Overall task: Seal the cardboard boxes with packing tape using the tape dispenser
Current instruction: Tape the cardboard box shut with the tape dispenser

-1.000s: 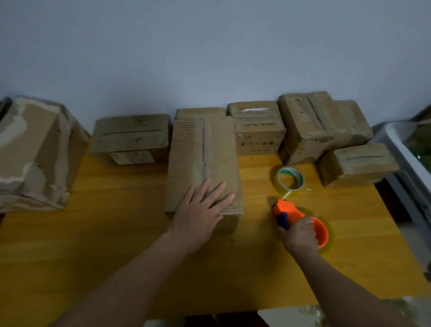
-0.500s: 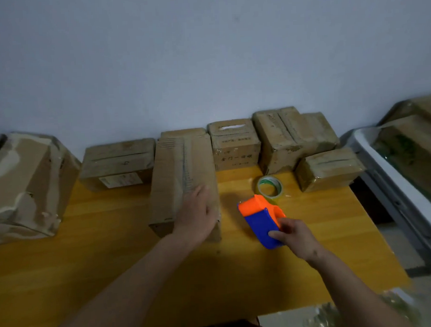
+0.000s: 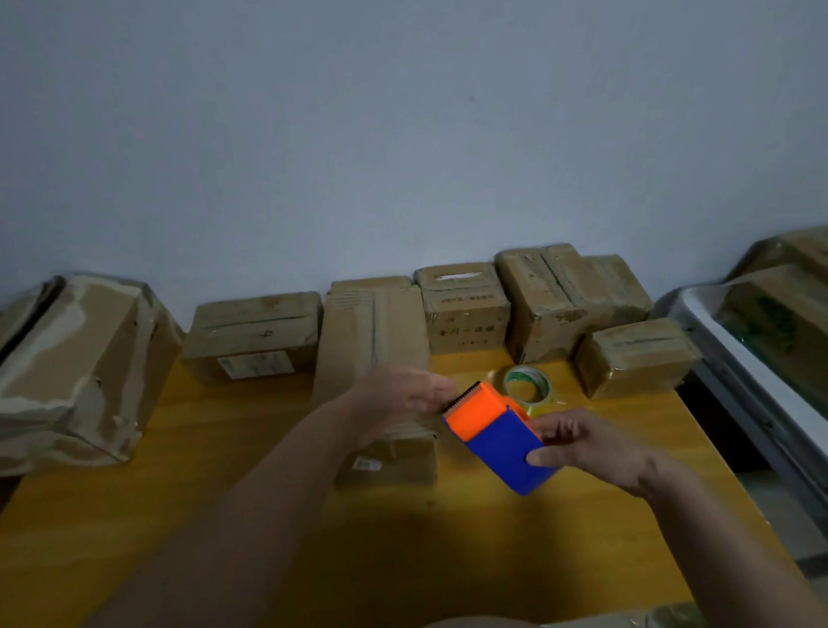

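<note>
My right hand [image 3: 586,446] grips the blue body of the orange-and-blue tape dispenser [image 3: 498,431], held above the yellow wooden table [image 3: 211,489]. Its orange toothed end points up and left. My left hand [image 3: 406,395] hovers blurred beside that orange end, fingers relaxed, above the long cardboard box [image 3: 375,334] that lies lengthwise in the table's middle. Whether the left fingers touch the dispenser I cannot tell. A loose roll of clear tape [image 3: 528,384] lies on the table just behind the dispenser.
Several cardboard boxes line the wall: a labelled one [image 3: 254,335], a printed one [image 3: 464,307], a large one [image 3: 568,297] and a small one [image 3: 637,361]. A battered big box [image 3: 68,371] sits at the left. A white tray [image 3: 737,371] holding boxes stands at the right.
My right hand has lifted the dispenser off the table and turned it. My left hand has come off the long box and moved right to the dispenser's orange end.
</note>
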`<state>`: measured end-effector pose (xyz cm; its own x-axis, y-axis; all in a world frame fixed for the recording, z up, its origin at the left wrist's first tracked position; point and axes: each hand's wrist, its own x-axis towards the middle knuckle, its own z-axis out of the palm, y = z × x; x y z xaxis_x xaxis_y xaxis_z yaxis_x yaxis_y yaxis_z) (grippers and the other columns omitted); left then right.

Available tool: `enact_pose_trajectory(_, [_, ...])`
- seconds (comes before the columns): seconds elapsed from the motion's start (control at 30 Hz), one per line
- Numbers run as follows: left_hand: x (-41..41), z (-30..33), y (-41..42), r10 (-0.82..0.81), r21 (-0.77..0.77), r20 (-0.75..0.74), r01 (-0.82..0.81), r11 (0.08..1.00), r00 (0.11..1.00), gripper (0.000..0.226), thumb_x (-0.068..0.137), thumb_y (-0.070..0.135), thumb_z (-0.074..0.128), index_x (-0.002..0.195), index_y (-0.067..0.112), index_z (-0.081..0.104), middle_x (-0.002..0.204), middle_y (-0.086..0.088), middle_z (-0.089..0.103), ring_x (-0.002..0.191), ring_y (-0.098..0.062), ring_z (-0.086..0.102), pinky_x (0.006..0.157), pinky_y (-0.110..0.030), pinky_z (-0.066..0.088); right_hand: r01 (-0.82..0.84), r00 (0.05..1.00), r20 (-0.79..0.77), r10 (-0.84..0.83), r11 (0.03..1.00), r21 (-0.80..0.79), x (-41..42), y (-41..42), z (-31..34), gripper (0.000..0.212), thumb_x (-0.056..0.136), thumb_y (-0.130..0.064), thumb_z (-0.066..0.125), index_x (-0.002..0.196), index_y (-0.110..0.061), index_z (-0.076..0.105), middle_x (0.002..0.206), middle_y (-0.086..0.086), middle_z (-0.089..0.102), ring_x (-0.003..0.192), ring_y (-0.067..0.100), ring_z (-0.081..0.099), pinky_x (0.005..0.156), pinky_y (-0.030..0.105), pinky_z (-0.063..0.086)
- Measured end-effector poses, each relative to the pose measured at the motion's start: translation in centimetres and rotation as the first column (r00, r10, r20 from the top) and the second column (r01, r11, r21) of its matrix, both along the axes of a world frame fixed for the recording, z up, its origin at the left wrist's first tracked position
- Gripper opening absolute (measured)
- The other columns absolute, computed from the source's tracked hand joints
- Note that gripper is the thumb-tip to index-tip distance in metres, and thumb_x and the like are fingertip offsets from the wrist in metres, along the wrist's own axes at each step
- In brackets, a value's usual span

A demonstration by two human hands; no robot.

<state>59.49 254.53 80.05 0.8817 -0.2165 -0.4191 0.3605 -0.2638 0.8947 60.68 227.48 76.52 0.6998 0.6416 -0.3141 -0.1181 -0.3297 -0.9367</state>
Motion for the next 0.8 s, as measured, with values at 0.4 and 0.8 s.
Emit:
enact_pose_trajectory(0.4, [-1.9,-2.4,-0.1,0.404,-0.137,-0.034,-0.404,0.904,0.914,0.013,0.096,0.011,0.057,0.099,0.002,0.066,0.085,-0.009,0.066,0.075,-0.012,0.065,0.065,-0.021,0.058,-0.079,0.989,-0.129,0.069,0.994,-0.075,-0.6,3.7,1.9,0.061,0.061,-0.042,0.068,0.111,-0.009,0.058,0.093,0.007,0.070,0.080,0.020,0.066,0.072,0.029,0.050])
enact_pose_trajectory(0.8, [-4.5,-3.8,3.8,0.774,-0.098,0.100,-0.768,0.633,0.625,0.015,0.087,0.009,0.069,0.073,0.014,0.068,0.060,0.001,0.059,0.053,-0.007,0.051,0.049,-0.013,0.044,-0.160,0.985,0.013,0.172,0.939,-0.303,0.2,6.1,4.0,0.057,0.061,-0.048,0.079,0.101,-0.010,0.064,0.086,0.004,0.074,0.079,0.021,0.071,0.074,0.035,0.057])
